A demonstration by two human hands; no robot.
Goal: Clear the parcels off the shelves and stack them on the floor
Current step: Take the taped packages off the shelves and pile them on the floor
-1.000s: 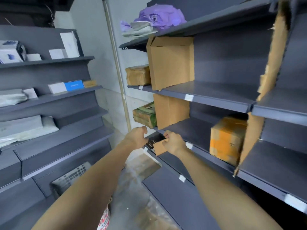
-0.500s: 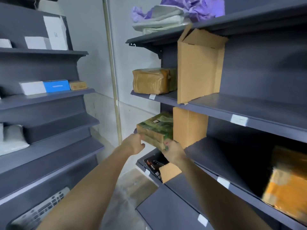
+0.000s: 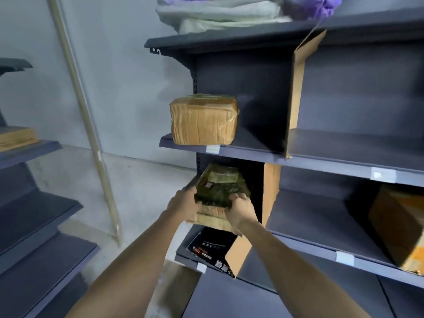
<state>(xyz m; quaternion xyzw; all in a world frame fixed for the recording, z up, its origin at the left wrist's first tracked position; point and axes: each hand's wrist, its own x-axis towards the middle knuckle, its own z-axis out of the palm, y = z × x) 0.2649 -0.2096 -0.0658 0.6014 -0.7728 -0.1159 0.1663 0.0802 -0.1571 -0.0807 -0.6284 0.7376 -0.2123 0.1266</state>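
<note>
The green plastic-wrapped parcel is gripped by the left hand and right hand, fingers curled round its near corners. An upright brown cardboard divider stands just right of it.

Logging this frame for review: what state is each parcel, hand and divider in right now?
green parcel: gripped at both sides, on its shelf's front edge
left hand: grips it
right hand: grips it
tan taped parcel: resting on shelf above, untouched
orange box: on shelf, untouched
cardboard divider: upright
</note>
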